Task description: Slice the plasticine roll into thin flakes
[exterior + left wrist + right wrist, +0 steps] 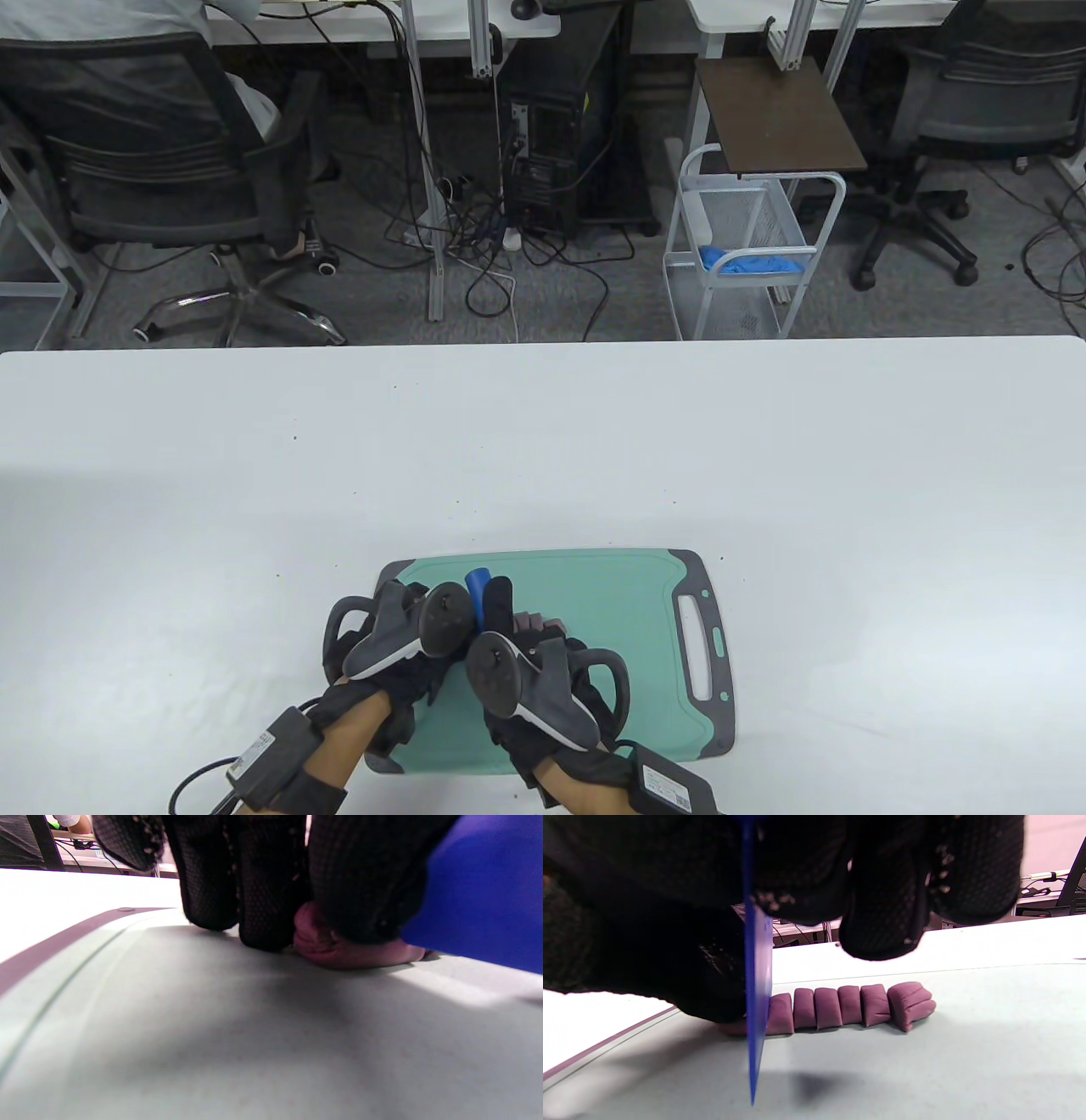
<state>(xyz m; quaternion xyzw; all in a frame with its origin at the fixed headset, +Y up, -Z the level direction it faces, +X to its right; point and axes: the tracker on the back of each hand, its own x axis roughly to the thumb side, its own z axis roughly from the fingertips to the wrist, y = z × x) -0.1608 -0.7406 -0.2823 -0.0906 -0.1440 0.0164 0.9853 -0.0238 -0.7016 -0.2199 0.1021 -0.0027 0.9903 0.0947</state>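
cutting board (925,1069): matt plastic | blade (757,993): translucent plastic | slices (848,1005): soft matt clay | gloves (882,878): knit cloth

board (611,594) on table (764,441) | slices (848,1005) on board, right of blade (757,984)

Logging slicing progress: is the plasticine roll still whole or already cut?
Partly cut. The plasticine roll shows about six slices lying side by side on the cutting board, right of the blue blade.
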